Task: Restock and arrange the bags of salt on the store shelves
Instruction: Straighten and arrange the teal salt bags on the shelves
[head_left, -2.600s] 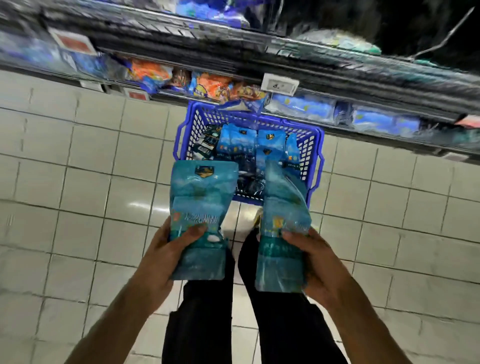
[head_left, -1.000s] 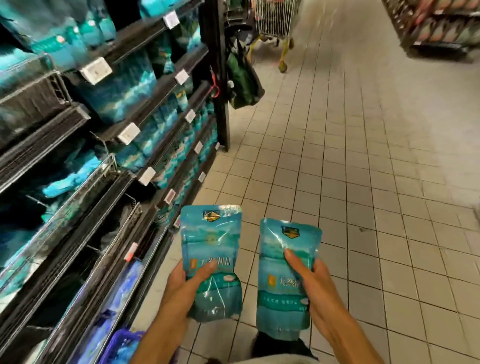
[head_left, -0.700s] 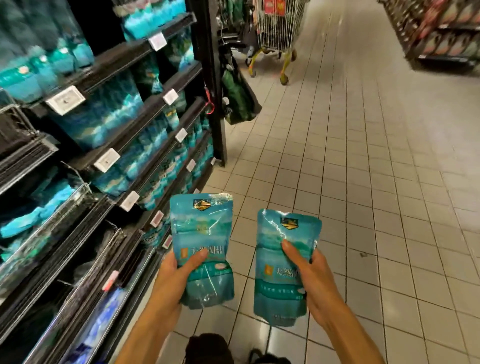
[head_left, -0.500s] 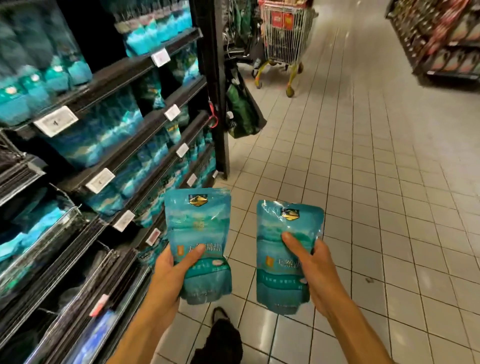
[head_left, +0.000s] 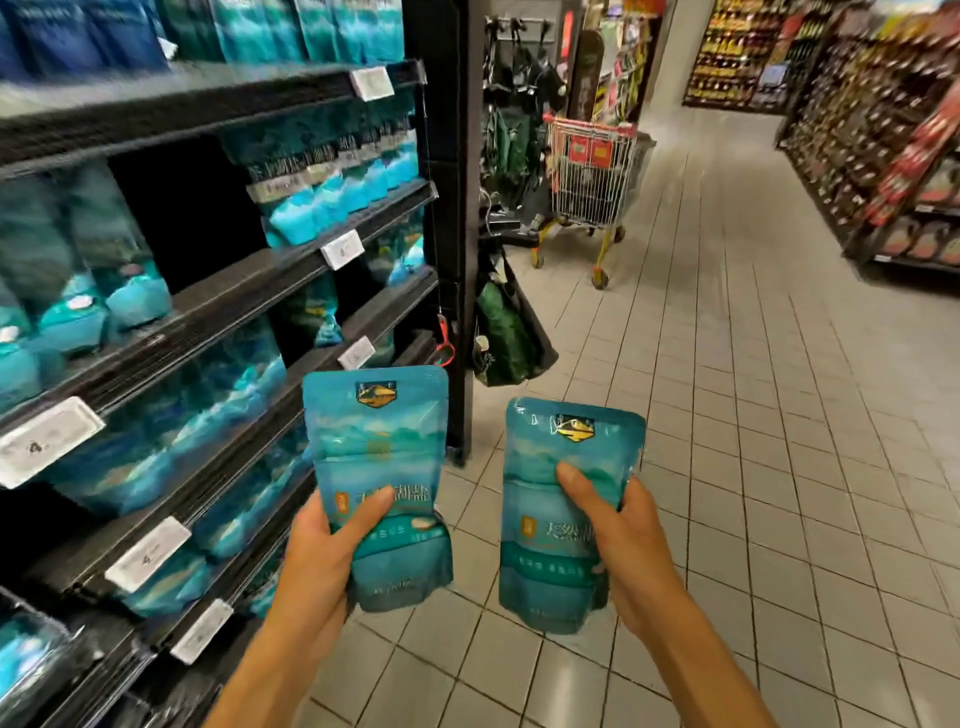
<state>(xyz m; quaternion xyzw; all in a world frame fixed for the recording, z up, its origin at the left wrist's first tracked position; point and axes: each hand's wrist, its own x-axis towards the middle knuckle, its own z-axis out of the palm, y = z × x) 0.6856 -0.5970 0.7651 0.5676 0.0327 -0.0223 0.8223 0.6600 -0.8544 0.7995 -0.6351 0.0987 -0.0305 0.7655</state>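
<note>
Both salt bags have come up from over the blue basket on the floor and are now carried upright at chest height beside the salt shelves (head_left: 218, 306), so the picking is done and, by my judgement, placing comes next. The left salt bag (head_left: 376, 467) sits in the grip of the left hand (head_left: 324, 551), thumb across its front and fingers behind, close to the shelf edge. The right salt bag (head_left: 566, 499) is grasped the same way by the right hand (head_left: 618, 540), over the tiled floor (head_left: 779, 415) and apart from the first. Compared with half a second ago, the view has lifted: the upper shelves and a dark gap (head_left: 182, 208) between stocked bags show. A shopping cart (head_left: 592, 176) stands well down the aisle.
</note>
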